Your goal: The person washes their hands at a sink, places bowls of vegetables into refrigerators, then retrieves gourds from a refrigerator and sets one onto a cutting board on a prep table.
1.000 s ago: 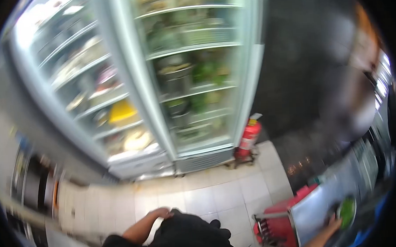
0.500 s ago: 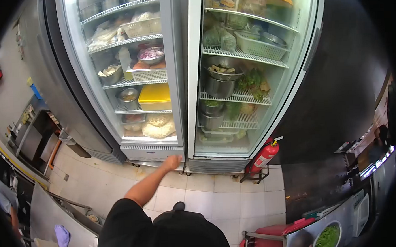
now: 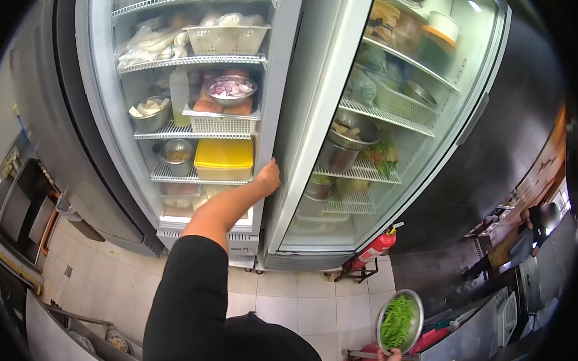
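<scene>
Glass-fronted fridges (image 3: 323,114) are standing ahead; the left hand (image 3: 268,176) is curling at a door edge (image 3: 271,136), the right hand (image 3: 390,358) is gripping the rigid bowl (image 3: 415,317) rim-side, steadying seemingly light, soft greens (image 3: 396,321).

No text seems readable; any labels too blurred
</scene>
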`<state>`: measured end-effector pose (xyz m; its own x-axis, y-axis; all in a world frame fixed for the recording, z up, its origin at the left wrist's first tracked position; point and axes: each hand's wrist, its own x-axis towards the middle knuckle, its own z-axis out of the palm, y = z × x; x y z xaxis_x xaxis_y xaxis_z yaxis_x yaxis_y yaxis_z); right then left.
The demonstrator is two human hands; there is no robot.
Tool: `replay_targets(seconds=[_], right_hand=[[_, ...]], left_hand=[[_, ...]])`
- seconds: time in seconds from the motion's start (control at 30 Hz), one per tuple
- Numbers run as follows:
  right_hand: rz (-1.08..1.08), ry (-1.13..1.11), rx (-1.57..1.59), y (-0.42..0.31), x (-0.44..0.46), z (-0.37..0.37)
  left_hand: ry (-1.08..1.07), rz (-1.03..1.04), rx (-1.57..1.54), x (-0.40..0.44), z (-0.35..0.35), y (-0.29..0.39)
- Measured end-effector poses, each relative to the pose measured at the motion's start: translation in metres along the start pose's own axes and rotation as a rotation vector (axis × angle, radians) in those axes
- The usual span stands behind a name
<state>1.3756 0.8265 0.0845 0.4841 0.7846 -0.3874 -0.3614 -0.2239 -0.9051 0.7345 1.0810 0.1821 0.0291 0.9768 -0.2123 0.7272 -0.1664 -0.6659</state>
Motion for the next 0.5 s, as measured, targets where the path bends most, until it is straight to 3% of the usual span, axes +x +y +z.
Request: replay_targets(seconds=[0.13,0.2,0.23,0.27,0.37,0.5], right_hand=[[0.209,-0.044,-0.105,0.039,-0.036,0.039],[0.229,-0.080,-0.337,0.068,-0.019,0.036],[0.220,-0.258,0.046,0.090,-0.002,0.041],[0.269,-0.215,0.021,0.081,-0.014,0.057],[0.143,-0.262,-0.286,0.088,-0.007,0.068],[0.113,-0.256,-0.307,0.085,-0.009,0.082]], left_hand=[[-0.012,-0.142,0.123,0.033,0.012,0.012],[-0.070,-0.105,0.110,0.024,-0.002,0.009],[-0.063,-0.082,0.095,0.021,-0.007,0.007],[-0.058,-0.062,0.078,0.020,-0.007,0.005],[-0.023,-0.130,0.036,0.025,0.002,0.015],[-0.088,-0.079,0.019,0.022,-0.007,0.005]])
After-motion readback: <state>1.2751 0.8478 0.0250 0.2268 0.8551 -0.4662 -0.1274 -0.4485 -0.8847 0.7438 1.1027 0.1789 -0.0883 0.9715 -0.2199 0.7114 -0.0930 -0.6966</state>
